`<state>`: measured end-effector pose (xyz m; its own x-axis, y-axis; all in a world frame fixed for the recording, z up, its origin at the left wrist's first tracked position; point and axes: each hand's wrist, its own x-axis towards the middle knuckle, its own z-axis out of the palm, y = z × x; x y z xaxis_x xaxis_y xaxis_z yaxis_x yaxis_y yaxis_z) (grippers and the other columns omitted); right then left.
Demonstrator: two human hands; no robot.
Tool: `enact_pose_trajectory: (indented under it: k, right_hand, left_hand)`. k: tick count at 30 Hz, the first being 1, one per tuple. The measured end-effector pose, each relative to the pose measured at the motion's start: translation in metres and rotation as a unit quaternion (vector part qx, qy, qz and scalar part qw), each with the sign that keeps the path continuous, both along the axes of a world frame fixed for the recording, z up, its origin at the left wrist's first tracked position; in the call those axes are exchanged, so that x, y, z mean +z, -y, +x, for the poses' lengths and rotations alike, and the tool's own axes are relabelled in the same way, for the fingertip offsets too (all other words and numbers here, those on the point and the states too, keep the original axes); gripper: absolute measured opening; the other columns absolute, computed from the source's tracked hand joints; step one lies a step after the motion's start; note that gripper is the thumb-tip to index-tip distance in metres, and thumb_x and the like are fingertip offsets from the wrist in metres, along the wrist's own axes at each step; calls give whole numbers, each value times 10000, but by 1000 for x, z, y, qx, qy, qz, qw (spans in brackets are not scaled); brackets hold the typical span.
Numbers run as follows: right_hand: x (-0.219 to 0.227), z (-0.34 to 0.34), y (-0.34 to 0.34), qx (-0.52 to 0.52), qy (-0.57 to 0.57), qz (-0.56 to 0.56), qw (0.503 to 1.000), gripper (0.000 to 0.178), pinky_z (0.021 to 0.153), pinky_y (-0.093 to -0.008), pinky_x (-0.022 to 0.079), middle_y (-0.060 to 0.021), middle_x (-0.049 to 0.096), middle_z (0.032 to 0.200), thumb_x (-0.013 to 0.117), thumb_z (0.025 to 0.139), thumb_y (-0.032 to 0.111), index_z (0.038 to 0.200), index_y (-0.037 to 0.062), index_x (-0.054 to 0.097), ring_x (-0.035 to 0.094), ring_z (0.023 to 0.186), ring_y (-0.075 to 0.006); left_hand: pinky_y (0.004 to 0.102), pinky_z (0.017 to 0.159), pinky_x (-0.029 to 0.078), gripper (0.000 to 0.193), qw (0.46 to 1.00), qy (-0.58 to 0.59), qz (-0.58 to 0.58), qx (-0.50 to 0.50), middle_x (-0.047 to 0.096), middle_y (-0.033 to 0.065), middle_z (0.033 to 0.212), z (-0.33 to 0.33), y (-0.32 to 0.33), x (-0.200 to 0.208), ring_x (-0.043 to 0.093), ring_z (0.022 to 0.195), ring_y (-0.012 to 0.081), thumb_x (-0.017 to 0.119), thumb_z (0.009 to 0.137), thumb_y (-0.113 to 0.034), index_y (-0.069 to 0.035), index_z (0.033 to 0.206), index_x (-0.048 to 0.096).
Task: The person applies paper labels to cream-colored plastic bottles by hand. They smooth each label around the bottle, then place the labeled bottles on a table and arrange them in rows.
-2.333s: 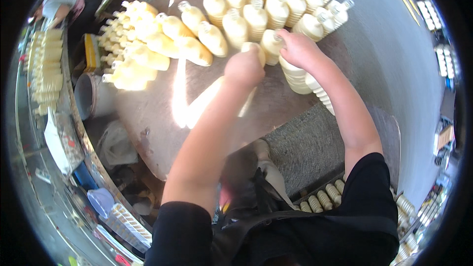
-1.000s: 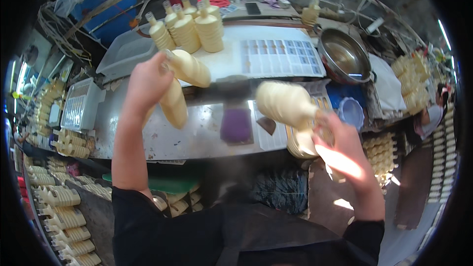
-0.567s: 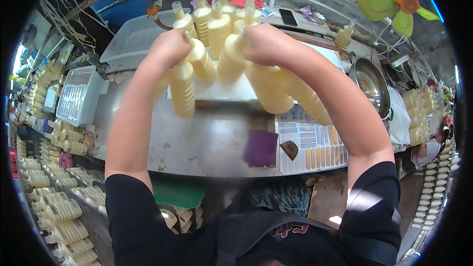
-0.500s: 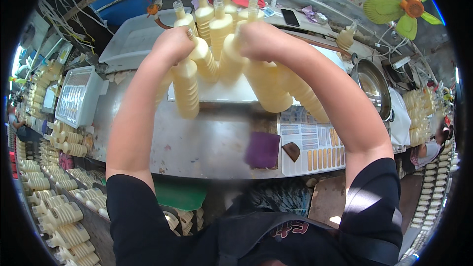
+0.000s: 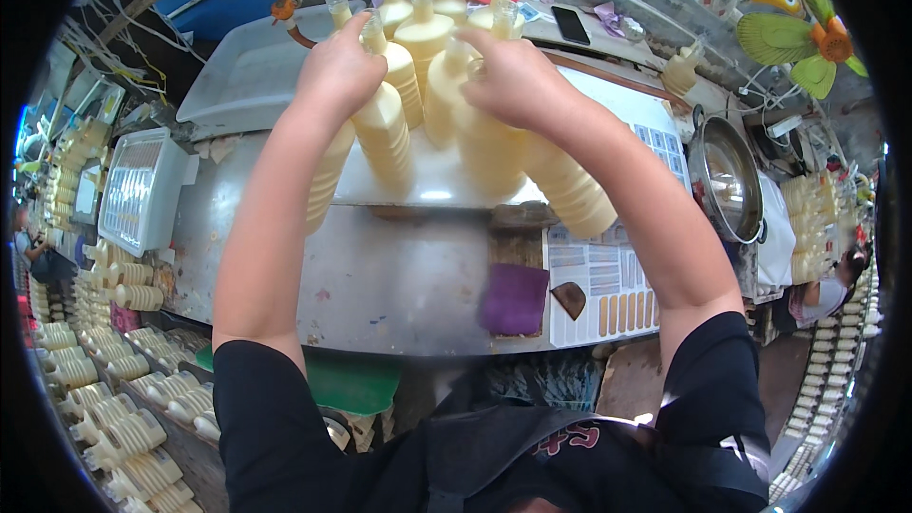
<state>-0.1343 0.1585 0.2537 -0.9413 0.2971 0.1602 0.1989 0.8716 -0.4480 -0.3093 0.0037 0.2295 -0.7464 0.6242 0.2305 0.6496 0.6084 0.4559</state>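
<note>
My left hand point(image 5: 344, 74) is closed at the necks of pale yellow, ribbed bottles, its index finger reaching forward. One such bottle point(image 5: 385, 138) hangs below it; another point(image 5: 326, 180) is partly hidden by my left forearm. My right hand point(image 5: 513, 78) is bent around bottle necks too, above one bottle point(image 5: 489, 147) and a second, tilted bottle point(image 5: 572, 185). The fingers' exact hold on the necks is partly hidden. Between and beyond my hands stand several similar bottles with clear necks, among them a middle one point(image 5: 423, 35), on a white board point(image 5: 437, 192).
A translucent bin point(image 5: 228, 85) sits at the back left, a lidded plastic box point(image 5: 135, 195) nearer. On the right are a metal pot point(image 5: 727, 176), a phone point(image 5: 571, 26) and a green fan point(image 5: 784, 38). A purple cloth point(image 5: 516, 299) lies beside a sheet of labels point(image 5: 594, 271). Bottles crowd both sides.
Both hands and their bottles have moved away from me, farther over the white board. The left hand's fist has loosened somewhat, with its index finger now stretched forward. The view has shifted slightly.
</note>
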Motion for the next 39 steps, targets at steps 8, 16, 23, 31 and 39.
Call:
enact_pose_trajectory:
  k: [8, 16, 23, 31, 39]
  right_hand:
    - [-24, -11, 18, -39, -73, -47, 995, 486, 778, -467, 574, -240, 730, 897, 726, 871, 263, 1288, 38, 616, 721, 851, -404]
    - [-38, 3, -42, -168, -297, -186, 921, 217, 592, -223, 466, -2, 693, 751, 688, 966, 199, 1048, 8, 751, 568, 645, -37]
    - [-68, -14, -49, -209, -455, -195, 843, 168, 647, -242, 503, -6, 712, 775, 708, 958, 160, 987, -1, 749, 611, 695, -50]
    - [-73, -35, -54, -236, -456, -160, 843, 227, 644, -381, 532, -110, 675, 722, 735, 890, 244, 889, 19, 705, 668, 662, -252]
    - [-97, 131, -25, -186, -441, -62, 876, 567, 965, -486, 469, -216, 522, 1207, 754, 813, 241, 1277, 25, 509, 558, 1098, -406]
  left_hand:
    - [319, 550, 518, 544, 984, 93, 150, -3, 728, 113, 867, 14, 11, -5, 651, 602, 163, 716, 911, -337, -93, 1383, 598]
    - [246, 452, 436, 329, 897, 143, 413, 60, 678, 56, 779, -24, 12, -11, 522, 491, 78, 654, 1003, -265, -25, 1228, 639]
    - [270, 460, 459, 259, 855, 139, 495, 73, 595, 46, 705, -57, -10, -35, 525, 481, 109, 631, 991, -150, -4, 1205, 623]
    - [295, 564, 510, 234, 811, 145, 566, 42, 584, 58, 754, -99, -9, -74, 583, 603, 158, 584, 999, -134, -5, 1192, 610]
    - [424, 1016, 488, 414, 903, -217, 366, 54, 629, 244, 1292, -48, 13, -86, 623, 1136, 323, 603, 1028, -233, 87, 1291, 584]
